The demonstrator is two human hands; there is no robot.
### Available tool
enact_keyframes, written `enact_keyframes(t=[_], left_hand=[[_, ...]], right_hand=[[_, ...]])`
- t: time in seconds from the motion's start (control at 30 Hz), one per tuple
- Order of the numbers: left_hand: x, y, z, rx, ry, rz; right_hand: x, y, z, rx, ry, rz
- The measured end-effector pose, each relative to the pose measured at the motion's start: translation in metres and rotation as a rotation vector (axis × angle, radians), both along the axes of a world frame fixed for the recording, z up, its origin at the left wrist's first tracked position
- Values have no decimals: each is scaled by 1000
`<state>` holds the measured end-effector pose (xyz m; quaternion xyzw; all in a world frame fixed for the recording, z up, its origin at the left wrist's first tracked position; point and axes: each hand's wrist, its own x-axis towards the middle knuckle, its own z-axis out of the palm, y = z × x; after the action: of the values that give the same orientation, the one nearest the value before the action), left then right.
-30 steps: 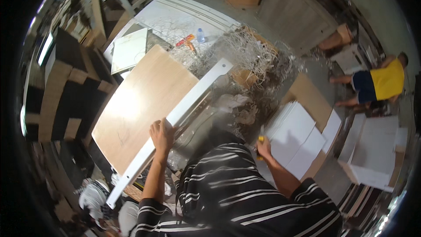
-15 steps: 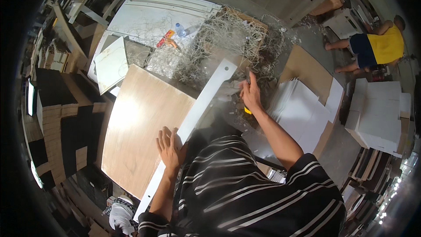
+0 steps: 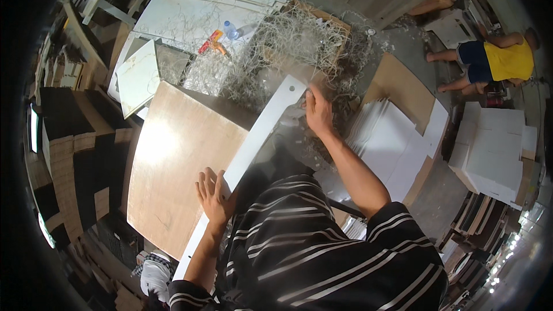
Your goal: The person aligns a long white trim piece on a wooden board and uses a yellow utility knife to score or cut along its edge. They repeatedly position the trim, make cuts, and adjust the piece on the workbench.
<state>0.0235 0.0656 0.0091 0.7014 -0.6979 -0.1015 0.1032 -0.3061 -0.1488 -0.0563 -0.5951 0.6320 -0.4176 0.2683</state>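
A long white board (image 3: 256,138) with a hole near its far end and a notch in its right edge lies slantwise before me. It runs along the right side of a wood-grain panel (image 3: 184,167). My left hand (image 3: 215,201) rests on the board's left edge, its fingers spread out over the panel. At the board's far right edge, by the notch, is my right hand (image 3: 318,114), with curled fingers. The yellow-handled tool that showed in this hand half a second ago is hidden by it now.
Pale curly shavings (image 3: 299,40) heap up beyond the board. A plastic bottle (image 3: 230,30) and a red-and-orange item (image 3: 211,41) lie on a white panel (image 3: 201,0). Stacked white sheets (image 3: 389,144) stand right. A person in yellow (image 3: 510,60) bends over at far right.
My right hand has moved left from beside the board to its notched edge, and the yellow handle has gone out of sight. My left hand stays on the board.
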Motion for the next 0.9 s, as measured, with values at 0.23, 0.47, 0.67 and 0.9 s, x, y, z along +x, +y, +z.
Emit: enact_keyframes(t=[0.23,0.47,0.67,0.9], left_hand=[[2,1,-3,-7,-9,-18],[2,2,-3,0,-25,-12],[2,2,-3,2,-10,4],[2,1,-2,-2,-2,-4]], right_hand=[[-5,-5,17,115,4,43],[5,12,49,-18,157,269],[1,3,59,41,241,167],[-7,-2,56,19,177,317]])
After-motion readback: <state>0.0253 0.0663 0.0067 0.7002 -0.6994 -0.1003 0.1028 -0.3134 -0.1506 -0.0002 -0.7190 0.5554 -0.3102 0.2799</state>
